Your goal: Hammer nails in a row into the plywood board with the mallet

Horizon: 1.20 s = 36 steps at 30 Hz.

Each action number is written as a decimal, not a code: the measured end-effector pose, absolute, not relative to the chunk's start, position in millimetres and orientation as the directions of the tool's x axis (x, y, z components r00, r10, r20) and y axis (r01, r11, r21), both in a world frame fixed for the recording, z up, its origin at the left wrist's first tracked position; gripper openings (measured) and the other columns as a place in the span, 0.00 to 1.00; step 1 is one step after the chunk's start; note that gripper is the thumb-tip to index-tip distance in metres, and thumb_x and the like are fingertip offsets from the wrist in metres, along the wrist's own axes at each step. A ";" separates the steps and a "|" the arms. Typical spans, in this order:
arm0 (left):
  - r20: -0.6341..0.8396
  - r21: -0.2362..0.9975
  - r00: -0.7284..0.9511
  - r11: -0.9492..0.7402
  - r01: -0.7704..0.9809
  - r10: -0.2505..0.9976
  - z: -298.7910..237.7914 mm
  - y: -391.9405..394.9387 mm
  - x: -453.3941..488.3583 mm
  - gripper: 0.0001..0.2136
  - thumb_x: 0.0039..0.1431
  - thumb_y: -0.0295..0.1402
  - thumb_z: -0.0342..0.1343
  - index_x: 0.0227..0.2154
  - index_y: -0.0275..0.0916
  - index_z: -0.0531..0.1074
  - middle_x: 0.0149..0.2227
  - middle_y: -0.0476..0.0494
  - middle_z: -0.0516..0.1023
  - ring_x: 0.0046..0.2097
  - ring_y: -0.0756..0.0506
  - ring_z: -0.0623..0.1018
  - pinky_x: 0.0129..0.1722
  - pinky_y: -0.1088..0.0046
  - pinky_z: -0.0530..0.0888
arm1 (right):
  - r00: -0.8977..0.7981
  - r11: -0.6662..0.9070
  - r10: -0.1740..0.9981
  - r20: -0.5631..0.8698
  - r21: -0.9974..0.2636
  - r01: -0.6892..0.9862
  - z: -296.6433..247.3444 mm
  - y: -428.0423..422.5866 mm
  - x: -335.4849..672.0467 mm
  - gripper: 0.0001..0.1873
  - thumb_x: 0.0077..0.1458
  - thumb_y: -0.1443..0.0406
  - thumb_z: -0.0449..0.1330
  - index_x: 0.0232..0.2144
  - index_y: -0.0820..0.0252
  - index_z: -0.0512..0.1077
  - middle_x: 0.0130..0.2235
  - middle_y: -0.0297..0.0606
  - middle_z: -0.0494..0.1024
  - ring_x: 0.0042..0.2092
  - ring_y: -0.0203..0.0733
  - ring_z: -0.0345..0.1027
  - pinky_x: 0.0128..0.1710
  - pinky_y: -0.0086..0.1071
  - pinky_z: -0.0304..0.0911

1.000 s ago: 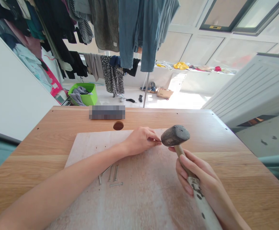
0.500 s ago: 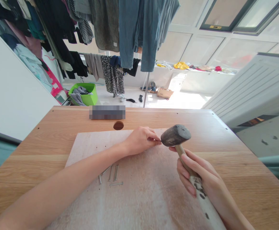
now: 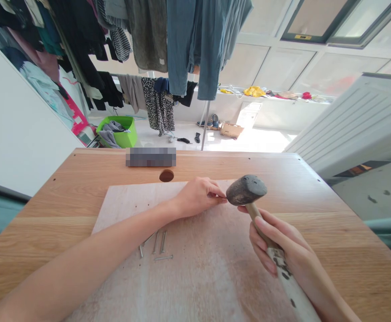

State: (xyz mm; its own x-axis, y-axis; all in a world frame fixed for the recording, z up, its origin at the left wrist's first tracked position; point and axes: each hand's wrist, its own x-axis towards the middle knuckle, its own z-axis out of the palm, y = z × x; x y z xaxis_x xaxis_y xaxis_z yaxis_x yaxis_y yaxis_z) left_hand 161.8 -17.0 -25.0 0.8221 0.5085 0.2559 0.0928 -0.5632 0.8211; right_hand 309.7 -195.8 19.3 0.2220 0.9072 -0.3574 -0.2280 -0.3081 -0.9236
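My left hand point(image 3: 197, 196) rests on a pale wooden board point(image 3: 189, 273), its fingers pinched together at the tip, likely on a nail that I cannot make out. My right hand point(image 3: 284, 252) grips the light wooden handle of a hammer point(image 3: 247, 190). The hammer's dark grey head sits right beside the pinched fingertips of my left hand, almost touching them. Several loose nails point(image 3: 157, 246) lie on the board just below my left forearm.
The board lies on a wooden table point(image 3: 64, 192) with a round hole point(image 3: 166, 175) near its far edge. Beyond the table hang clothes point(image 3: 189, 44) on a rack, and a green basket point(image 3: 120, 132) stands on the floor. A white slatted panel point(image 3: 356, 120) rises at the right.
The hammer head has stayed beside the left fingertips, shifting only a few pixels. My right hand has slid slightly down the handle. The left hand has not moved.
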 end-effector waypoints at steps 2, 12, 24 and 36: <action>0.259 0.820 0.823 -0.566 0.090 0.506 -25.0 -17.3 161.8 0.05 0.61 0.28 0.64 0.37 0.39 0.85 0.34 0.45 0.84 0.38 0.48 0.80 0.40 0.74 0.74 | 0.212 -0.300 0.913 -0.349 -0.926 -0.229 18.5 -195.7 309.7 0.25 0.63 0.51 0.61 0.55 0.60 0.70 0.24 0.26 0.63 0.16 0.27 0.53 0.15 0.22 0.48; 0.270 0.819 0.821 -0.569 0.079 0.503 -28.2 -16.8 162.0 0.06 0.62 0.29 0.63 0.37 0.41 0.86 0.33 0.46 0.83 0.38 0.48 0.79 0.39 0.75 0.74 | 0.236 -0.317 0.902 -0.361 -0.926 -0.207 24.2 -197.9 302.3 0.28 0.62 0.50 0.61 0.58 0.61 0.70 0.24 0.26 0.63 0.17 0.28 0.53 0.15 0.23 0.47; 0.268 0.815 0.820 -0.573 0.087 0.506 -27.6 -17.1 161.5 0.05 0.62 0.29 0.63 0.36 0.40 0.85 0.34 0.45 0.84 0.38 0.48 0.80 0.40 0.74 0.75 | 0.269 -0.311 0.902 -0.339 -0.940 -0.142 22.5 -198.2 301.9 0.30 0.62 0.49 0.61 0.58 0.62 0.69 0.24 0.26 0.63 0.17 0.29 0.53 0.16 0.25 0.46; 0.251 0.802 0.819 -0.585 0.122 0.515 -23.6 -17.8 161.0 0.04 0.61 0.30 0.65 0.34 0.39 0.85 0.34 0.44 0.84 0.38 0.47 0.80 0.40 0.72 0.75 | 0.296 -0.283 0.898 -0.326 -0.942 -0.178 26.2 -199.2 298.9 0.27 0.62 0.50 0.62 0.56 0.61 0.70 0.24 0.26 0.62 0.18 0.28 0.53 0.16 0.25 0.47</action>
